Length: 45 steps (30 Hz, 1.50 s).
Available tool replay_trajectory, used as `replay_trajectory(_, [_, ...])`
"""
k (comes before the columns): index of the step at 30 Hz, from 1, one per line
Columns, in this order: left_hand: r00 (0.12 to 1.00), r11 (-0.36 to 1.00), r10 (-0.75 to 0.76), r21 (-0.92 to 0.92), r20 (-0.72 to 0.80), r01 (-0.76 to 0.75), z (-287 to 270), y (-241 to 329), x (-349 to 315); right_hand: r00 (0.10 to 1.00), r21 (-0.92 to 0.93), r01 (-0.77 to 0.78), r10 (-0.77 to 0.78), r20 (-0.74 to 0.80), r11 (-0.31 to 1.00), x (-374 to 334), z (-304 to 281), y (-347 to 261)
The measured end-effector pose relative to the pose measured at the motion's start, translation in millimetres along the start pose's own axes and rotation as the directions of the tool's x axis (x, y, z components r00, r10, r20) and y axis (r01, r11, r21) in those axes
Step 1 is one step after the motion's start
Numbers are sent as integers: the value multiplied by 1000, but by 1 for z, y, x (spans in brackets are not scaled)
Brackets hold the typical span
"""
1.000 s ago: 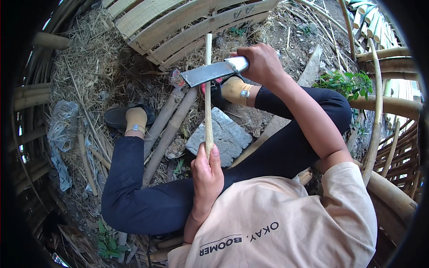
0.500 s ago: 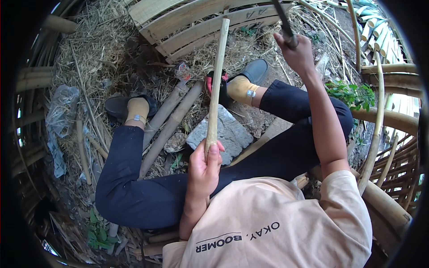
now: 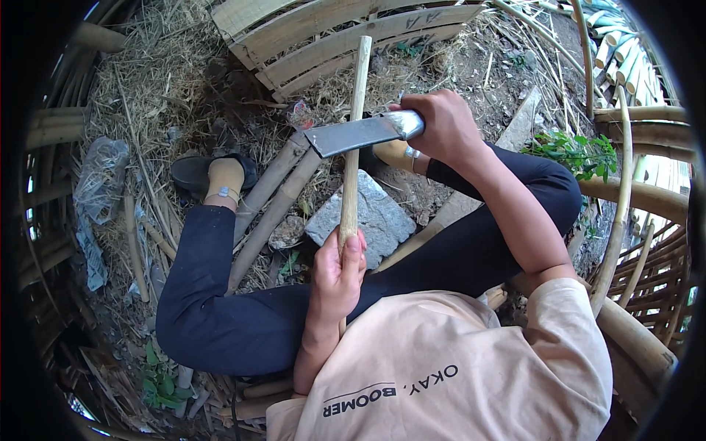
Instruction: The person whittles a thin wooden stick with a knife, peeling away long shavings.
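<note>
My left hand [image 3: 337,278] is closed around the lower part of a pale wooden stick [image 3: 350,195], which points up and away from my lap. In my right hand [image 3: 444,129] is the grip end of a machete [image 3: 349,137] with a broad, square-ended grey blade. Its blade crosses in front of the stick's upper half, tip to the left; whether it touches the wood I cannot tell. Behind the stick, between my legs, a flat grey stone block [image 3: 375,220] lies on the ground. The machete's handle is mostly hidden in my right fist.
Two bamboo poles [image 3: 271,206] lie left of the stone. A slatted wooden crate [image 3: 316,44] stands at the far side over straw. Crumpled clear plastic [image 3: 103,180] lies at left. Bamboo rails [image 3: 640,198] and cut bamboo lengths [image 3: 621,55] are at right.
My right hand has come down and left from its raised place, swinging the machete from pointing up to lying across the stick. The left hand and the stick have barely moved.
</note>
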<state>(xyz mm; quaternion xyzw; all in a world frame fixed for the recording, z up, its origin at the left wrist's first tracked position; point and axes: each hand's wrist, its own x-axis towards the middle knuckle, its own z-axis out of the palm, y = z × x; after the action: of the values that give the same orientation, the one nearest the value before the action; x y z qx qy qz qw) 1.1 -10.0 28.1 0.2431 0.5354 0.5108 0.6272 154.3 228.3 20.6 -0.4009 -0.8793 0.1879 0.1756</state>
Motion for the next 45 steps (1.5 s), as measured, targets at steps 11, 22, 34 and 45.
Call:
replay_trajectory(11, [999, 994, 35, 101, -9, -34, 6, -16, 4, 907, -38, -380, 364, -213, 924, 20, -42, 67])
replay_trajectory(22, [995, 999, -5, 33, -104, 9, -3, 3, 2, 992, 5, 86, -86, 89, 996, 5, -18, 11])
replay_trajectory(34, [994, 984, 58, 175, -90, -41, 9, -14, 7, 997, -100, -83, 82, -14, 991, 9, 4, 35])
replay_trajectory(45, [999, 999, -45, 4, 23, 45, 11, -2, 1, 846, -205, -409, 285, -450, 889, 23, -60, 110])
